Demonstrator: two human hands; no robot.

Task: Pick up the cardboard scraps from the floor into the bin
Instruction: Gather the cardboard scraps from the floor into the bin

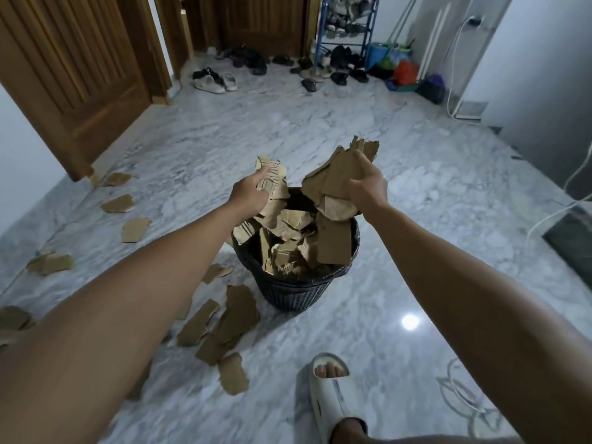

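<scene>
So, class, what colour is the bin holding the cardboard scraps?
Black bin, with a woven-looking side; seen in the head view.

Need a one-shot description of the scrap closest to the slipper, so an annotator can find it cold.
Start at the black woven bin in the middle of the marble floor, then look down to the white slipper on the person's foot at the bottom edge. The scrap lies just left of that slipper. It is the lowest of the brown pile, a rounded piece, smaller than the long strips above it.

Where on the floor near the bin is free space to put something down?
Bare marble lies right of the bin, as far as the slipper, and beyond it toward the shoes. The left side is crowded with cardboard scraps. The bin itself is heaped, and both hands hold scraps over it.
</scene>
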